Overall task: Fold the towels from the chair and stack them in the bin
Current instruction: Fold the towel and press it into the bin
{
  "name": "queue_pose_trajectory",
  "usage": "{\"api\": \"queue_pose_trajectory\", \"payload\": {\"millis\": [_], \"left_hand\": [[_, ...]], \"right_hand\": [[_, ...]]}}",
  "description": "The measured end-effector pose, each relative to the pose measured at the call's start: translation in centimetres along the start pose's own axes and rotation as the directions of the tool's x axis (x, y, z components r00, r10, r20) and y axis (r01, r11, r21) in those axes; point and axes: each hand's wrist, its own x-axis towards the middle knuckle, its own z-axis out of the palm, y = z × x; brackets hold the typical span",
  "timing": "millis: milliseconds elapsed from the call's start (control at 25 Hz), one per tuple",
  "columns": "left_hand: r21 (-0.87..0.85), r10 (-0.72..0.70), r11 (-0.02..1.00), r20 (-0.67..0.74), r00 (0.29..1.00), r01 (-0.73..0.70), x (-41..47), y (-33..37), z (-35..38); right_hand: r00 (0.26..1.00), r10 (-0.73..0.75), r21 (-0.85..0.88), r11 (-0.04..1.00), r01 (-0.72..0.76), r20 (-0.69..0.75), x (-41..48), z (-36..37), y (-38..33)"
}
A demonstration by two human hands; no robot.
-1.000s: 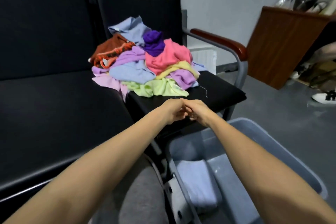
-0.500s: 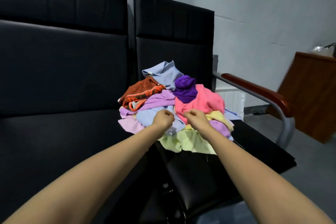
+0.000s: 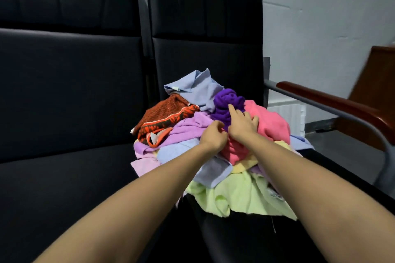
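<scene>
A heap of crumpled towels lies on the black chair seat [image 3: 245,232]. In it are a purple towel [image 3: 224,102], a pink towel [image 3: 271,121], a lilac towel [image 3: 188,128], a pale blue towel [image 3: 196,87], a rust-orange towel [image 3: 166,113] and a lime-green towel [image 3: 239,196]. My right hand [image 3: 242,124] rests on the heap with fingers spread, its index finger on the purple towel and the others on the pink one. My left hand [image 3: 213,136] sits beside it with fingers curled, over the edge of the lilac towel; I see no cloth in it. The bin is out of view.
A second black seat [image 3: 64,177] adjoins on the left. The chair's wooden armrest [image 3: 333,102] on a grey metal tube runs along the right. A brown wooden cabinet [image 3: 378,83] stands at the far right by the grey wall.
My view has risen from the bin to the chair. Both hands have travelled forward onto the heap, and my right hand has spread its fingers over the purple and pink towels.
</scene>
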Motion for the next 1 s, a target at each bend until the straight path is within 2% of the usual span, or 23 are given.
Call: {"api": "queue_pose_trajectory", "payload": {"millis": [120,160,240,280,320,360,400,440,480,520,600,680,720,840,1000], "left_hand": [[-0.115,-0.008,0.993,-0.018,1.000,0.006,-0.5,-0.4,1.1],[-0.141,-0.020,0.990,-0.018,1.000,0.018,-0.7,-0.4,1.0],[-0.216,-0.056,0.975,-0.007,0.998,0.053,-1.0,-0.1,0.5],[-0.268,-0.062,0.962,0.005,0.998,0.061,-1.2,0.3,0.1],[-0.332,-0.063,0.941,0.001,0.998,0.059,-1.4,0.7,-0.2],[-0.392,-0.070,0.918,-0.020,0.997,0.057,-0.8,0.5,0.0],[-0.422,-0.071,0.905,-0.036,0.997,0.049,-0.5,0.7,-0.1],[-0.428,-0.055,0.903,-0.032,0.998,0.036,-0.8,1.4,-0.4],[-0.422,-0.008,0.907,-0.015,1.000,0.001,-1.3,2.3,-0.9],[-0.411,0.065,0.910,0.012,0.998,-0.055,-1.7,3.1,-1.4],[-0.447,0.221,0.882,0.118,0.968,-0.147,-3.0,4.8,-2.5],[-0.503,0.333,0.841,0.193,0.923,-0.198,-4.7,5.8,-3.6],[-0.527,0.355,0.827,0.223,0.908,-0.195,-5.8,6.2,-4.2],[-0.508,0.358,0.851,0.374,0.856,-0.134,-7.9,6.9,-6.8],[-0.412,0.215,0.906,0.645,0.733,0.098,-9.8,6.2,-11.7]], "right_hand": [[0.977,-0.129,-0.147,0.984,0.104,-0.169,-0.5,0.2,0.3],[0.968,-0.153,-0.145,0.981,0.126,-0.198,-0.7,0.0,0.4],[0.970,-0.123,0.014,0.992,0.129,-0.210,-0.9,-0.9,0.6],[0.976,-0.087,0.174,0.977,0.123,-0.199,-1.1,-1.6,0.5],[0.984,-0.045,0.394,0.912,0.110,-0.170,-1.2,-2.3,0.3],[0.993,-0.011,0.642,0.763,0.082,-0.114,-1.4,-3.2,-0.1],[0.999,0.008,0.844,0.536,0.036,-0.048,-1.7,-4.2,-0.5],[0.999,-0.002,0.959,0.282,-0.035,0.037,-2.1,-5.1,-0.6],[0.992,-0.037,0.990,0.068,-0.121,0.123,-2.8,-6.2,-0.5],[0.978,-0.073,0.977,-0.069,-0.200,0.195,-3.4,-7.1,-0.3],[0.949,-0.114,0.935,-0.170,-0.310,0.294,-4.6,-8.6,0.7],[0.927,-0.187,0.921,-0.159,-0.356,0.326,-6.0,-9.8,1.3],[0.915,-0.235,0.928,-0.102,-0.358,0.327,-6.6,-10.3,1.5],[0.873,-0.348,0.938,0.184,-0.293,0.341,-8.3,-12.0,0.9],[0.833,-0.392,0.868,0.457,-0.193,0.391,-9.4,-14.5,0.2]]}}
